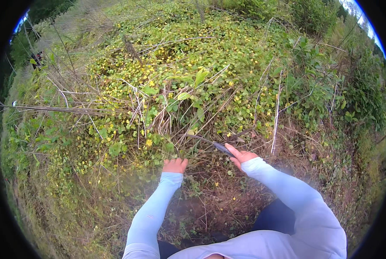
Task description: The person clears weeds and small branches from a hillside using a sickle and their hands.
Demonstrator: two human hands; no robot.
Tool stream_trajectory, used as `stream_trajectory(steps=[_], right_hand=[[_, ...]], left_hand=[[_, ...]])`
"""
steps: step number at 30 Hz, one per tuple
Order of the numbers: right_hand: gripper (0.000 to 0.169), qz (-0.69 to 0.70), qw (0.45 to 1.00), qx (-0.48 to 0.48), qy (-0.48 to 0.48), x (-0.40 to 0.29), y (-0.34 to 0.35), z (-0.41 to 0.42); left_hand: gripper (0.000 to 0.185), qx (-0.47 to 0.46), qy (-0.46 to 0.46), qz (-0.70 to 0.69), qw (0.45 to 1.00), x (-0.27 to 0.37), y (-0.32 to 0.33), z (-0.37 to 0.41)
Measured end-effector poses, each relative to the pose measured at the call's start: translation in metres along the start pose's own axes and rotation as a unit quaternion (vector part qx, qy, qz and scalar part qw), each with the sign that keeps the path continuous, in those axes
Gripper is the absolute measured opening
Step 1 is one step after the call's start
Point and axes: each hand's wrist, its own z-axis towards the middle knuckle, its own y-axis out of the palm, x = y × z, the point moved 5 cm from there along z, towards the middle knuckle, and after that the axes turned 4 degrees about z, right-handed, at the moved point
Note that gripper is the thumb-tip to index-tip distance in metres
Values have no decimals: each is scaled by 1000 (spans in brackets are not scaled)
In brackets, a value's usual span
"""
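My right hand (241, 156) grips the dark handle of a sickle (221, 147). Its thin curved blade (199, 138) points left into the tangled stems at the foot of the growth. To the left, my left hand (175, 165) is low against green leaves and grass, its back towards me and fingertips pointing away. Whether it grasps any stems I cannot tell. Just beyond both hands rises a dense mat of leafy creepers (180, 106) with small yellow leaves or flowers. Pale dry stalks (162, 118) stick out of it.
Brown soil with cut litter (219, 207) lies between my arms and my knees. A bundle of long dry stems (73, 110) reaches out on the left. An upright pale stalk (277, 119) and leafy shrubs (358, 87) stand on the right. A dark stump (130, 48) pokes up farther off.
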Motion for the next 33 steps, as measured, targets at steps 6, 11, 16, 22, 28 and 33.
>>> stream_trajectory(steps=[6,11,16,22,28,33], right_hand=[[63,5,984,-141,105,26,-1,-40],[57,88,967,-209,119,19,-16,-108],[52,84,961,-219,145,-3,-4,-65],[52,206,971,30,114,-25,-21,-43],[52,27,988,-94,117,-16,-27,-37],[56,-89,977,-182,71,-26,-43,-22]], left_hand=[[37,-19,46,1,999,-50,-19,-45],[39,-66,71,-30,995,-27,-13,-90],[92,-87,79,-52,992,16,-28,-52],[44,-177,-7,-79,981,18,29,-52],[22,-187,90,-63,976,-8,-1,-74],[19,-286,137,-84,945,-19,-23,-89]])
